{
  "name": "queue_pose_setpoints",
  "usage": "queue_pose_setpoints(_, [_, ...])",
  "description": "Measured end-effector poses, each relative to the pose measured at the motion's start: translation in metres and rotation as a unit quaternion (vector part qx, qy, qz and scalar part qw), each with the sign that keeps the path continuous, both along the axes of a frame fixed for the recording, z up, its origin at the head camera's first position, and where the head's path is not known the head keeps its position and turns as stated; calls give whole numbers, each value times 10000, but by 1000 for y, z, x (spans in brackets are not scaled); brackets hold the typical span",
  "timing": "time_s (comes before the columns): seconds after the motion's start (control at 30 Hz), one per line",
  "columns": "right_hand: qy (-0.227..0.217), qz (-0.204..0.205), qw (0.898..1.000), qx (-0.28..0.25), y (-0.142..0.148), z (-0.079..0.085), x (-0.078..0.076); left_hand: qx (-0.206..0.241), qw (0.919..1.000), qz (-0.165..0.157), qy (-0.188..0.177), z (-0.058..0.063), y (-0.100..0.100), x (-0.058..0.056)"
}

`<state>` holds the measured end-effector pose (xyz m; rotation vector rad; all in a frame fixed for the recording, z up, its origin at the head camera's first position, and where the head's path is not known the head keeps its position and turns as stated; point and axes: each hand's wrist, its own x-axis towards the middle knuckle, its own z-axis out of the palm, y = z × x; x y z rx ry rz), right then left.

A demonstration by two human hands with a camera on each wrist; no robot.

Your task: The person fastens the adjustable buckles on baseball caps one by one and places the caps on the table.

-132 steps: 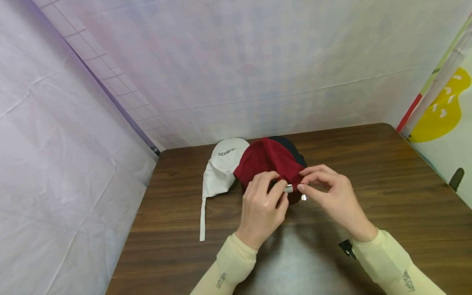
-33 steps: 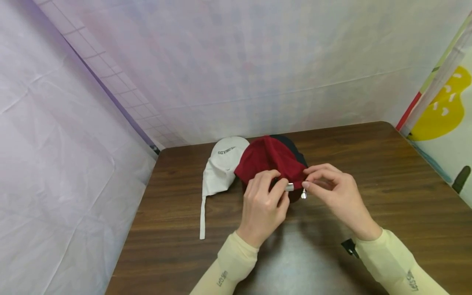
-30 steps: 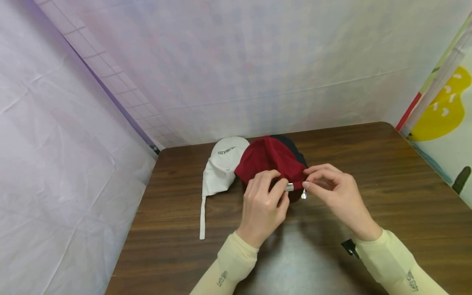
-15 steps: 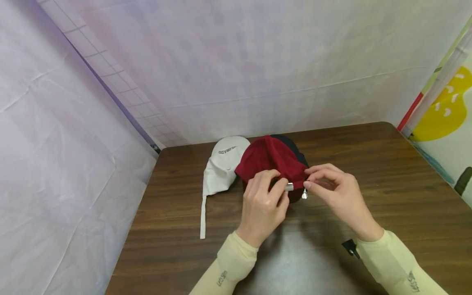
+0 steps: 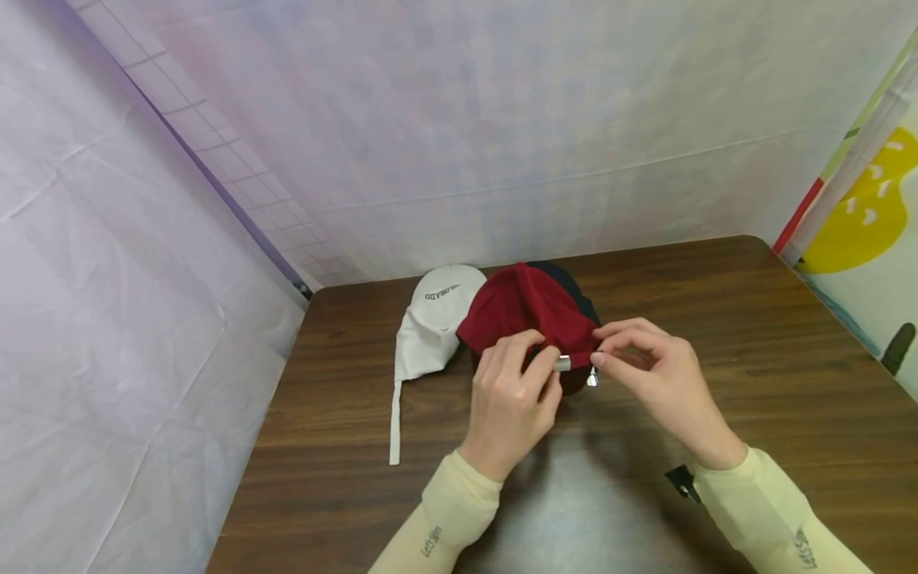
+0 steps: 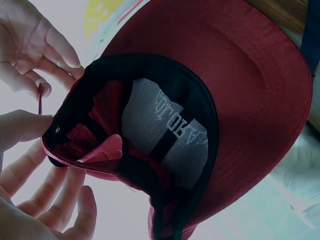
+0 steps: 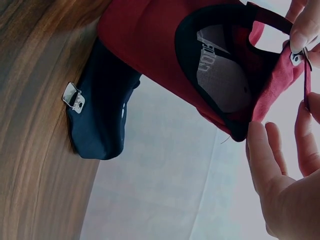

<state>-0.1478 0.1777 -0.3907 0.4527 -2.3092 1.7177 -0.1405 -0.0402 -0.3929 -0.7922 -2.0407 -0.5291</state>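
Observation:
A dark red baseball cap (image 5: 512, 307) hangs between both hands, its black-banded inside and its brim (image 6: 245, 65) showing in the left wrist view. My left hand (image 5: 511, 391) grips the cap's back edge beside the silver buckle (image 5: 563, 364), thumb on the inner side. With thumb and finger, my right hand (image 5: 656, 379) pinches the thin red strap (image 7: 307, 82); its other fingertips touch the cap's rim. A navy cap (image 7: 97, 110) with a loose metal buckle (image 7: 75, 98) lies on the table behind the red one.
A white cap (image 5: 426, 343) with dark lettering lies at the left of the red cap, its strap (image 5: 395, 422) stretched toward the front. The brown wooden table (image 5: 330, 414) meets a pale hanging cloth (image 5: 459, 143) at its back edge. A black tab (image 5: 681, 482) sticks out by the right sleeve.
Over the last seconds the right hand has shifted slightly right with the strap, and the red cap's back edge has risen a little. During the last second the hands are almost still.

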Motion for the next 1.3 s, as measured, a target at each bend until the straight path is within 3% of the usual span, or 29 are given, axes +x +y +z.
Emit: queue_pose_setpoints(1.3, [-19,-30,10000,-27,5,0,-3,-127,9999,77,-5,-1,1,-3])
